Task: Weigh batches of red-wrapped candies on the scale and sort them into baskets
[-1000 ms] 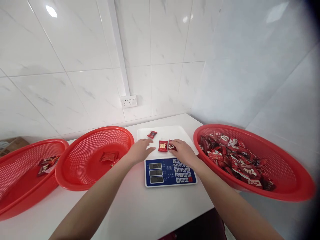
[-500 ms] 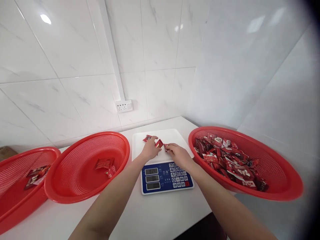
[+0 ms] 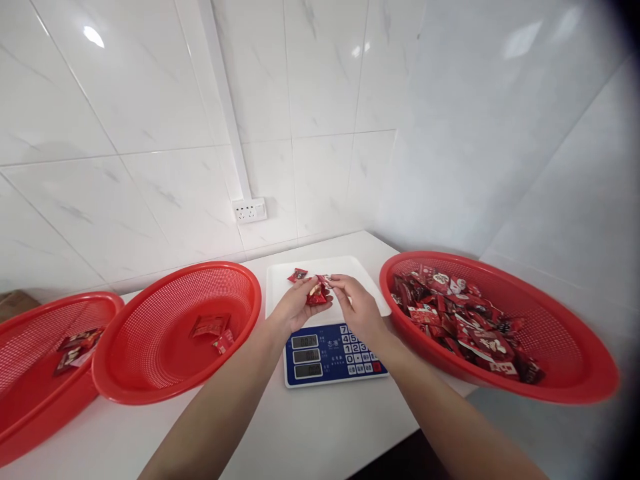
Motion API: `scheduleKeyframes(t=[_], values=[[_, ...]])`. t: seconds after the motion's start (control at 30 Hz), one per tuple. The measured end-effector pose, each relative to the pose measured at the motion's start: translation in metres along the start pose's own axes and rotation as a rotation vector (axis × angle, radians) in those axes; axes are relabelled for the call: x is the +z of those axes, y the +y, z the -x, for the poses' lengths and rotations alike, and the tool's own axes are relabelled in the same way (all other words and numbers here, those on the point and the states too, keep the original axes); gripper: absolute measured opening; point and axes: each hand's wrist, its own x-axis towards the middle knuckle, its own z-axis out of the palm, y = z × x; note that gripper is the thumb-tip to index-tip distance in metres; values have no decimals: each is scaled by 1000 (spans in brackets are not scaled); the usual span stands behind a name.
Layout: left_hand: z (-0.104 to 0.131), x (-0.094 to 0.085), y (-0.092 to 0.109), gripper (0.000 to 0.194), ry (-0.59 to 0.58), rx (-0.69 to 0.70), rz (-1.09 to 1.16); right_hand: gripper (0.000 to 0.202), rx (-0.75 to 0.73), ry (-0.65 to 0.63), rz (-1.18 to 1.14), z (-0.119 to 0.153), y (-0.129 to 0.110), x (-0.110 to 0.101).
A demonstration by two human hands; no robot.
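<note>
Red-wrapped snack packets [image 3: 316, 292] lie in the fingers of my left hand [image 3: 295, 307], which is turned partly palm up over the scale's white weighing plate [image 3: 280, 287]. My right hand [image 3: 356, 303] meets it from the right, thumb and fingers pinched on a small red packet [image 3: 325, 280] at the edge of that bunch. How many packets are in my hands is hard to make out. Another red packet [image 3: 298, 274] rests on the plate just beyond my left hand. Below the hands is the scale's blue keypad panel [image 3: 333, 367], partly covered by my right hand.
On the right stands a red mesh basket [image 3: 575, 353] with many red packets [image 3: 475, 327]. To the left, a second red basket [image 3: 150, 313] holds a few packets [image 3: 210, 327], and a third [image 3: 30, 400] has several. A wall socket [image 3: 250, 211] sits behind.
Packets that were on the plate are now gathered in my left hand, which has turned palm up. My right hand has moved in against it with a packet. One packet stays on the plate.
</note>
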Motion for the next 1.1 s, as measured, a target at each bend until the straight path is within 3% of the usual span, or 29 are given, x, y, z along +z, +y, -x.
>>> scheduleKeyframes(t=[0.13, 0.23, 0.4, 0.5, 0.63, 0.77, 0.9, 1.1], values=[[8, 6, 2, 27, -6, 29, 9, 24, -116, -111, 37, 9, -14, 4], [23, -3, 12, 29, 26, 51, -46, 23, -175, -153, 50, 15, -20, 1], [67, -54, 52, 40, 170, 81, -252, 21, -139, -155, 43, 21, -24, -18], [91, -93, 71, 45, 327, 86, -639, 21, -42, -136, 41, 22, -19, -25], [103, -135, 69, 49, 458, 0, -1139, 23, -7, -198, 42, 24, -12, -22], [99, -156, 56, 54, 507, -64, -1326, 25, -1, -260, 78, 29, -10, -17], [77, -143, 51, 58, 446, 19, -1427, 26, 34, -290, 103, 29, -12, -17], [6, -77, 37, 45, 154, 207, -1468, 27, -4, -305, 161, 29, -17, -20]])
